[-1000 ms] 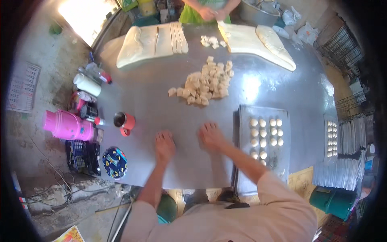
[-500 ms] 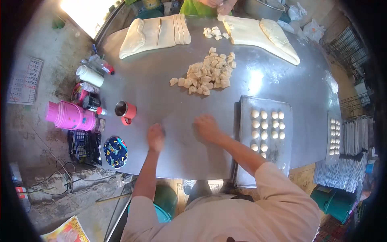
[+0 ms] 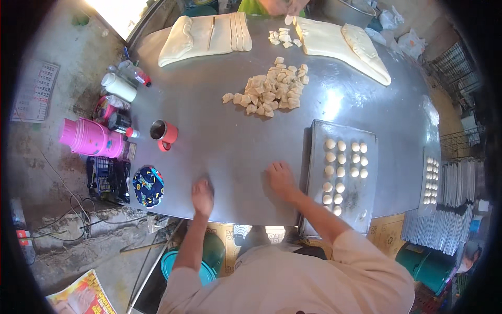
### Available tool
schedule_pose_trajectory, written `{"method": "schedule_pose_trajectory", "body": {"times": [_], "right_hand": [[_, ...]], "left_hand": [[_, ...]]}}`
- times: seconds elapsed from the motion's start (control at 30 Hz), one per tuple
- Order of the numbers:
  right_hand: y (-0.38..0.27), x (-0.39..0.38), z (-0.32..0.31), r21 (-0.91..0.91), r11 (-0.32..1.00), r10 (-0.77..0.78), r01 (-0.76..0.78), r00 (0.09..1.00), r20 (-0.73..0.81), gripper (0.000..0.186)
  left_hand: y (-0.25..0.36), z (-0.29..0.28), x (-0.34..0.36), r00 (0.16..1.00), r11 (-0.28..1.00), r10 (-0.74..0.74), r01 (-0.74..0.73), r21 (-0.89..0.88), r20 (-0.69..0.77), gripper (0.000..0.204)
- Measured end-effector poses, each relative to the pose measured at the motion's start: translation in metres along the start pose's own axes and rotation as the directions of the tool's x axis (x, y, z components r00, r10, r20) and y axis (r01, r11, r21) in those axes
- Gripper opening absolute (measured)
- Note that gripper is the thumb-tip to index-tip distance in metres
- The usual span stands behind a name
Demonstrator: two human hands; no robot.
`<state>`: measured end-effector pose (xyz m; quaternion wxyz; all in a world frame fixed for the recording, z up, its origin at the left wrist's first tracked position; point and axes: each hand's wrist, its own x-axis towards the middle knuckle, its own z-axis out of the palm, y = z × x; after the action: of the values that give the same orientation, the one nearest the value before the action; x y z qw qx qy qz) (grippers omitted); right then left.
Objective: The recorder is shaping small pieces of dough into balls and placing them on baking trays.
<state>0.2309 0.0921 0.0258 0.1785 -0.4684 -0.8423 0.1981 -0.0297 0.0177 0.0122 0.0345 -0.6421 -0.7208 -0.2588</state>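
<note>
Palm down on the steel table, my left hand is curled, with its fingers drawn in; whatever is under it is hidden. My right hand rests cupped the same way, left of a metal baking tray, and its palm hides anything beneath. Rows of round dough balls sit on that tray. Farther off, in front of both hands, lies a heap of cut dough pieces, with a smaller group of dough pieces behind it.
Two folded dough slabs lie along the far side, where another person's hands work. On the left stand a red mug, a patterned cloth bundle, pink containers and bottles. A second tray is far right.
My right hand has moved right and toward me, close to the tray. My left hand has come slightly nearer to me. The tray shows more dough balls at its near end.
</note>
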Motion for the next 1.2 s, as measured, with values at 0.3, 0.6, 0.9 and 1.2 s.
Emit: {"method": "schedule_pose_trajectory", "body": {"times": [0.3,0.6,0.9,1.2], "right_hand": [[-0.022,0.029,0.025,-0.021,0.967,-0.250,0.254,0.961,0.118,0.012],[0.019,-0.059,-0.053,0.513,0.858,0.123,-0.016,0.977,-0.176,0.014],[0.157,-0.237,-0.210,0.485,0.801,0.556,-0.351,0.736,-0.386,0.031],[0.162,-0.236,-0.332,0.563,0.758,0.535,-0.330,0.808,-0.246,0.026]], "left_hand": [[0.030,0.014,0.031,0.997,1.000,-0.001,0.003,-0.025,0.080,0.042],[0.084,-0.014,0.026,0.958,0.959,0.029,0.054,-0.279,0.286,0.030],[0.407,0.050,0.005,0.900,0.746,0.420,-0.270,-0.609,0.116,0.025],[0.479,0.053,0.003,0.912,0.842,0.400,-0.327,-0.428,0.090,0.022]]}}
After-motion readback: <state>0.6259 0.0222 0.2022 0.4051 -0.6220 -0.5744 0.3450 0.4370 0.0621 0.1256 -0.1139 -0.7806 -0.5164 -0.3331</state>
